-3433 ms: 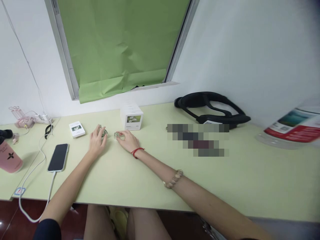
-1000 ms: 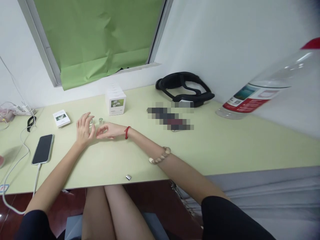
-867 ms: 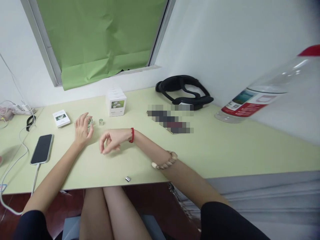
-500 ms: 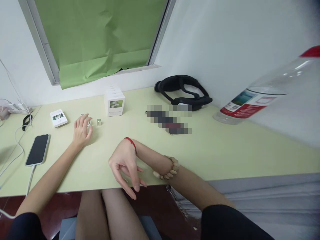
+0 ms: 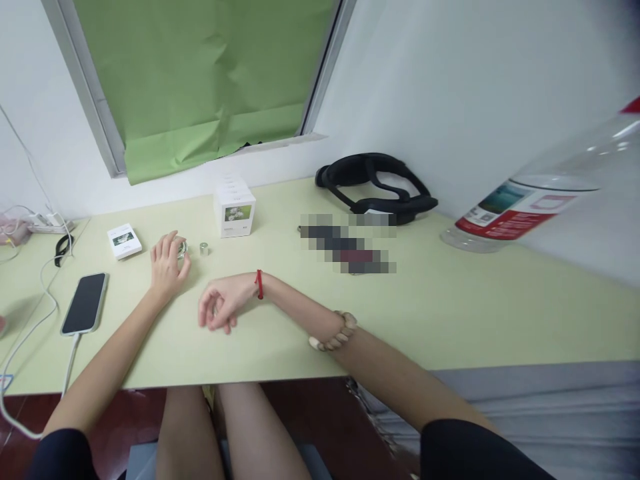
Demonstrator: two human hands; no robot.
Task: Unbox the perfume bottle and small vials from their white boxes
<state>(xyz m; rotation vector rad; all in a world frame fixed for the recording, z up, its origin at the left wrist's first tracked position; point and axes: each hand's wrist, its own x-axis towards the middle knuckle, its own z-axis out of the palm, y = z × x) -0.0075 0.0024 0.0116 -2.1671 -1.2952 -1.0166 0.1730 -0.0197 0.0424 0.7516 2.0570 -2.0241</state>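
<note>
I've got the L hand palm-down on the table, fingers slightly spread & bent round the L side of a small clear glass bottle; it's part hidden behind the fingers, so I can't tell if it's a firm grip or just resting contact. Bottle sits mid-L of the table. Just R of it, apart, I see a small greenish cylinder standing upright.

R hand is nearer the front edge, wrist bent, thumb & fingers curled into a narrow loop. I make out a bit of s.th. small btwn them, too small to ID, so can't tell for sure if it's holding anything. Red cord on the R wrist, beaded bracelet further up the forearm.

L of the L hand: flat white box w/ a pic on top, then a phone w/ white cable plugged in at the near end. Behind the cylinder, a row of white boxes near the wall. To the R, I have black headgear by the wall, a pixelated item in front, & a big plastic bottle w/ red-&-white label far R.
</note>
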